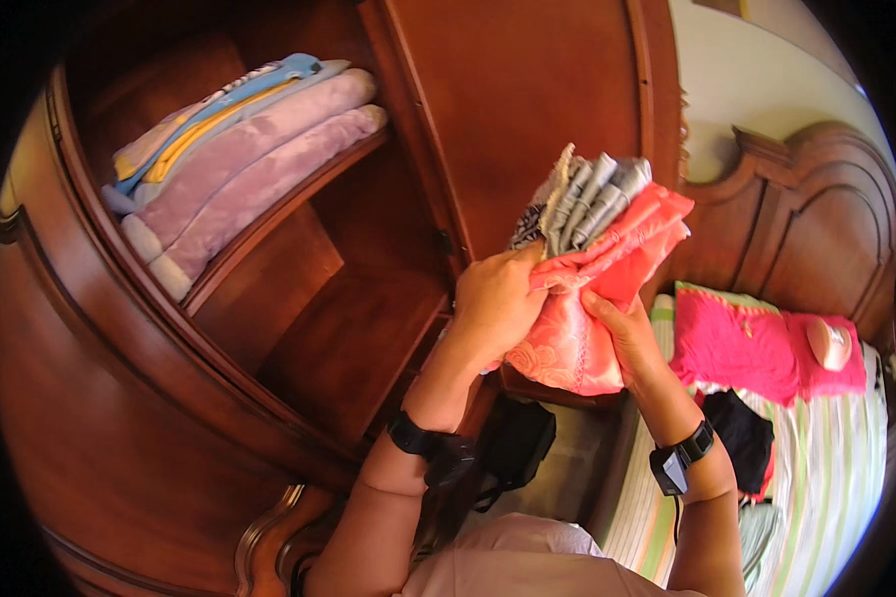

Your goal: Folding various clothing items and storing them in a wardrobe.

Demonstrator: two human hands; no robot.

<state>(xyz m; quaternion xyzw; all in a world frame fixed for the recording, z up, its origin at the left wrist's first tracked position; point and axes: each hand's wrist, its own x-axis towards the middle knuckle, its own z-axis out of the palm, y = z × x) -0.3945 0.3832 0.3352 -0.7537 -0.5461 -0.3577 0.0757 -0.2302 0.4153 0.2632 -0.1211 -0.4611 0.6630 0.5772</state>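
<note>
Both my hands grip a bundle of folded cloth in front of the wardrobe. My left hand (499,298) has its fingers around the left edge, and my right hand (618,328) holds the lower right side with the thumb on top. The outer piece is a shiny coral fabric (582,321) with a raised rose pattern. Out of its top stick rolled or folded grey cloths (601,198), and a lace-edged piece (558,186) shows at the left. The fingers behind the bundle are hidden.
A wooden wardrobe shelf (299,194) carries folded mauve plush blankets (269,149) and blue and yellow cloths (231,112). An open wardrobe door (523,89) stands behind my hands. At the right, a striped bed (829,463) holds pink pillows (739,339) and dark clothing (739,433). A black bag (519,440) is on the floor.
</note>
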